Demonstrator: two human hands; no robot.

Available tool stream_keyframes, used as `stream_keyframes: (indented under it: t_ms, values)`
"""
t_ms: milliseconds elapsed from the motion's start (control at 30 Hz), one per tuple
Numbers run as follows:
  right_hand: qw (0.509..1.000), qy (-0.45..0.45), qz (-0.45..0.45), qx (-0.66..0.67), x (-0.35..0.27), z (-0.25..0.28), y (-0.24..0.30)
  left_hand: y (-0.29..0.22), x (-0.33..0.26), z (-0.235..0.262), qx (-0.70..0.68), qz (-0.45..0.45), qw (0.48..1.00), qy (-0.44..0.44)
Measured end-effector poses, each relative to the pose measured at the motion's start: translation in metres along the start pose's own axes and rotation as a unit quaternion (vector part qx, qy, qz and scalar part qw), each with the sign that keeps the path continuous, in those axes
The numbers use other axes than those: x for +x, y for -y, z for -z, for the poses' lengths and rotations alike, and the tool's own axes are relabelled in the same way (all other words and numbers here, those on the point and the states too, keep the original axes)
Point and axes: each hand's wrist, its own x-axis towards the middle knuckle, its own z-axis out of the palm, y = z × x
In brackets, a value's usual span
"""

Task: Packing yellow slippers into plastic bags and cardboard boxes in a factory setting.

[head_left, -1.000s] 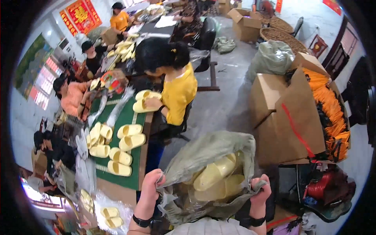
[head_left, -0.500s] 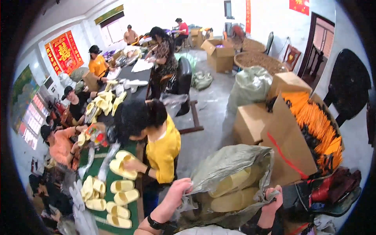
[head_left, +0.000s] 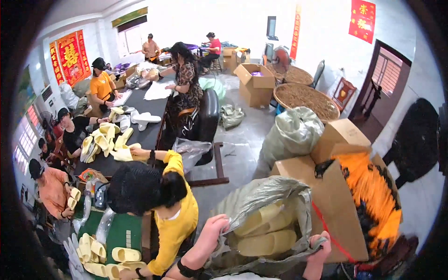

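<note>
Both of the person's hands are gripping one large grey-green plastic sack (head_left: 275,205) at the bottom of the view, holding its mouth wide. The left hand (head_left: 215,227) is closed tight on the sack's near left rim, fingers curled over the plastic; the right hand (head_left: 319,243) is clenching the right rim in the same way. Inside the sack at least three pale yellow slippers (head_left: 266,231) are lying stacked; more may be hidden underneath. The sack is sitting on the floor, touching one tall cardboard box (head_left: 326,196) on its right, which is holding orange slippers (head_left: 371,196). A worker in a yellow shirt (head_left: 175,219) is bending over the green surface (head_left: 123,233) just left of the left hand, where about seven yellow slippers (head_left: 105,256) are lying near its front edge. A second stuffed sack (head_left: 291,137) is standing behind the box
</note>
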Motion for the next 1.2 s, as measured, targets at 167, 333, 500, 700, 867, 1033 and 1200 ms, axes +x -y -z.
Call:
stream_keyframes:
  t_ms: [167, 333, 500, 700, 867, 1033, 1200]
  values:
    - [0.995, 0.094, -0.043, 0.006, 0.116, 0.007, -0.029, -0.017, 0.077, -0.035, 0.015, 0.010, 0.998, -0.057]
    - [0.982, 0.135, -0.125, -0.051, 0.206, -0.010, -0.048, -0.044, 0.141, -0.060, 0.055, 0.048, 0.993, -0.093]
    - [0.982, 0.108, -0.155, -0.013, 0.279, -0.039, -0.082, -0.042, 0.212, -0.046, 0.023, 0.068, 0.992, -0.102]
    - [0.979, 0.116, -0.166, -0.011, 0.356, -0.076, -0.125, -0.062, 0.288, -0.018, -0.008, 0.051, 0.992, -0.113]
    - [0.985, 0.102, -0.137, -0.012, 0.415, -0.135, -0.149, -0.093, 0.364, 0.004, -0.015, 0.051, 0.991, -0.125]
    - [0.983, 0.118, -0.134, 0.043, 0.478, -0.166, -0.173, -0.098, 0.449, 0.024, -0.043, 0.031, 0.996, -0.074]
    - [0.990, 0.078, -0.114, 0.004, 0.570, -0.199, -0.196, -0.116, 0.537, 0.011, -0.034, 0.038, 0.994, -0.092]
